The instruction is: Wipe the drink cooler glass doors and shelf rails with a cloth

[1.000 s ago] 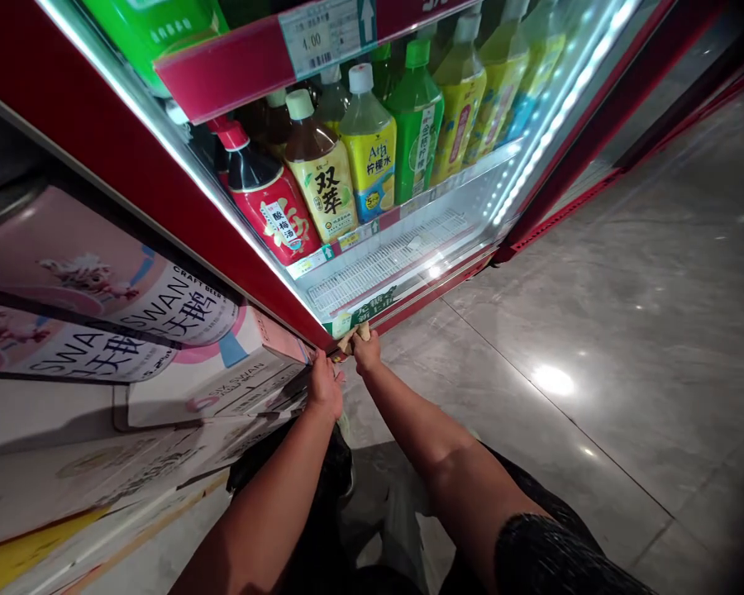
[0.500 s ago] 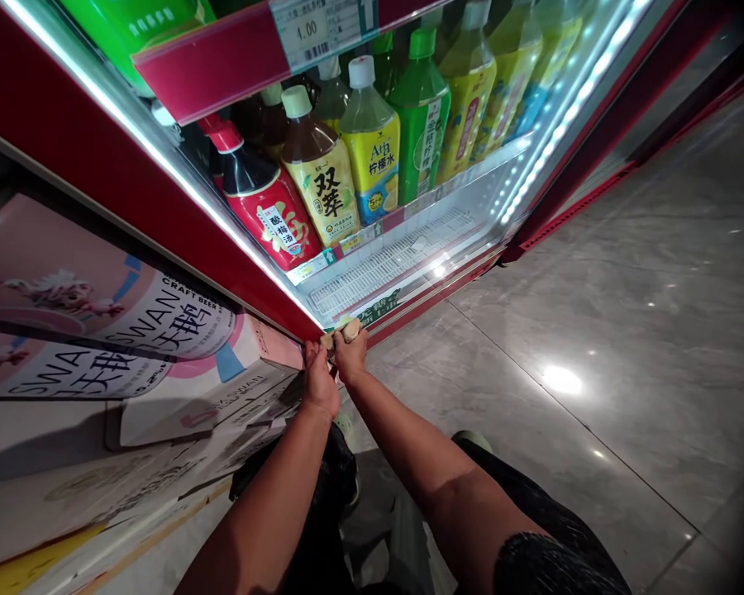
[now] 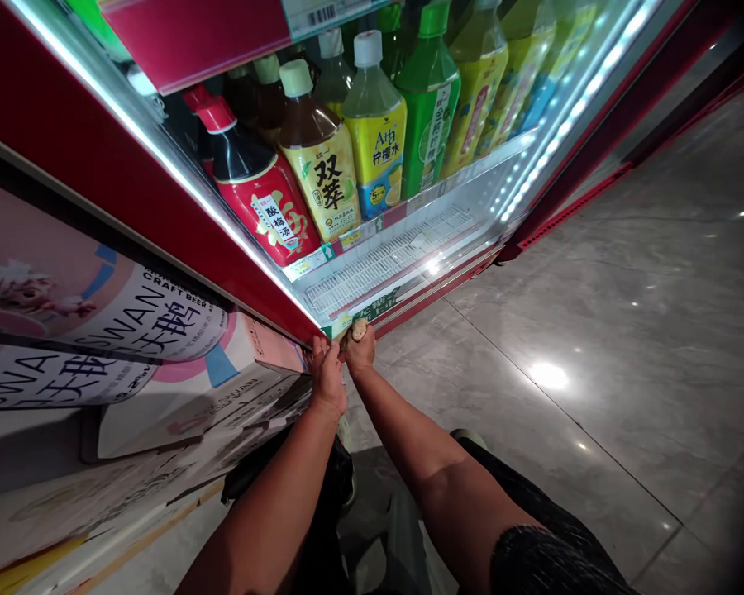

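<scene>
At the lower left corner of a lit drinks fridge [image 3: 266, 285], my two hands are close together. My right hand [image 3: 360, 355] is closed around a crumpled beige cloth [image 3: 360, 330], which pokes out above the fingers, against the fridge's bottom edge. My left hand [image 3: 328, 376] is just to its left by the red frame, thumb and fingers apart; its fingertips are partly hidden. Above the hands is a white wire rack [image 3: 384, 264] inside the fridge. A green printed strip [image 3: 372, 307] runs along the lower front edge.
Bottles, including a red-labelled one [image 3: 266, 211] and a green one [image 3: 431, 107], stand on the shelf above. Stacked beer cartons [image 3: 204, 397] crowd the left side. Grey tiled floor [image 3: 595, 347] spreads to the right, with another red cabinet [image 3: 570, 207] beyond.
Both hands have shifted slightly right along the fridge's bottom corner, with the cloth still in my right hand. My left thumb and fingers look more separated. The view has tilted slightly.
</scene>
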Available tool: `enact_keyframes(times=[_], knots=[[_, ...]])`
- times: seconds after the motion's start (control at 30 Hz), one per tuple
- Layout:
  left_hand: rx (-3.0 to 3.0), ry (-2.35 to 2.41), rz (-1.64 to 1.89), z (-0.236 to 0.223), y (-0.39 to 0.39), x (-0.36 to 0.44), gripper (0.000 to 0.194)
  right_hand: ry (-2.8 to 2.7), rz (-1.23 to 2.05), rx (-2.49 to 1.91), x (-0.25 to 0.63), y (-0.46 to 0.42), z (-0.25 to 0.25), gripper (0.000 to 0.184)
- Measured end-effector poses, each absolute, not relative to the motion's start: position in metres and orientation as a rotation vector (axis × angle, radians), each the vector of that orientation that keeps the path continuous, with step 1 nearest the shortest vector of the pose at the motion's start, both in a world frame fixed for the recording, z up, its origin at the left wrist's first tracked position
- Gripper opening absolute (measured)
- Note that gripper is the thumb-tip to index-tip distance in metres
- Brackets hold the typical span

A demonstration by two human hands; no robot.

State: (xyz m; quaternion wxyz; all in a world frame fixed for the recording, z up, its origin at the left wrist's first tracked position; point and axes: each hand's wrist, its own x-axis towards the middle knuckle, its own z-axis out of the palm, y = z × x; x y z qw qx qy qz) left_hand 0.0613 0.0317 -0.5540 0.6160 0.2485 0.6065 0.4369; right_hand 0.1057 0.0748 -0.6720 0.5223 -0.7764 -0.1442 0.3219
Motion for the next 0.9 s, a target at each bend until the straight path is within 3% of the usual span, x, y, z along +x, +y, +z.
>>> enact_keyframes(times=[0.27, 0.47, 0.63, 0.9], knots=[[0.560, 1.384, 0.983, -0.546, 0.029, 0.066, 0.039, -0.318, 0.757, -1.864, 0.118, 0.073, -0.694, 0.025], [0.572, 1.399, 0.966, -0.549, 0.030, 0.063, 0.050, -0.092, 0.757, -1.860, 0.148, 0.086, -0.700, 0.038], [0.507, 1.397, 1.011, -0.547, 0.035, 0.064, 0.055, -0.180, 0.572, -1.780, 0.129, 0.094, -0.694, 0.055], [0.487, 1.351, 0.971, -0.540, 0.036, 0.065, 0.063, -0.236, 0.614, -1.692, 0.120, 0.095, -0.697, 0.068]])
